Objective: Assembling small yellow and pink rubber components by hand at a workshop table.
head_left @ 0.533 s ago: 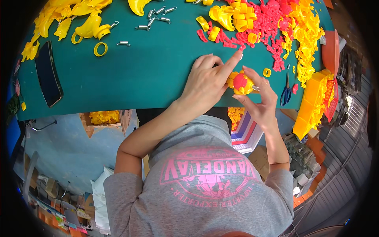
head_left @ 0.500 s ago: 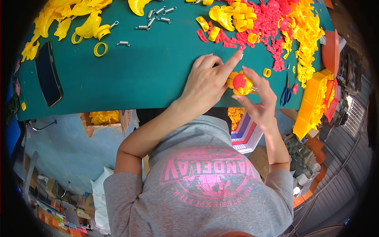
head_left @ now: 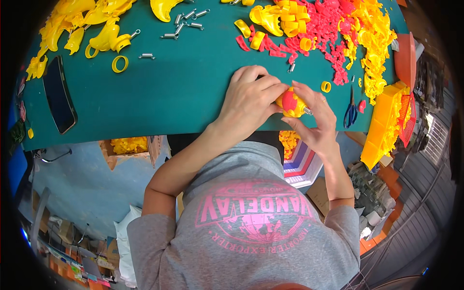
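Observation:
Near the front edge of the table, a yellow and red plastic toy part (head_left: 290, 101) is held between my two hands. A small metal spring (head_left: 308, 111) sticks out of its right end. My left hand (head_left: 249, 99) grips the part from the left with curled fingers; its fingertips are partly hidden. From the right, my right hand (head_left: 316, 113) holds it between thumb and fingers. Just beyond my hands a loose spring (head_left: 292, 67) lies on the green table (head_left: 169, 96). To their right is a yellow ring (head_left: 326, 87).
Red pieces (head_left: 319, 29) and yellow pieces (head_left: 374, 53) are heaped at the far right, near blue-handled scissors (head_left: 351, 113) and a yellow bin (head_left: 382, 125). More yellow parts (head_left: 63, 24), several springs (head_left: 181, 24) and a phone (head_left: 60, 96) lie toward the left.
My left index finger, earlier stretched out toward the loose spring, has drawn back to the toy part. The toy part has turned slightly in my hands.

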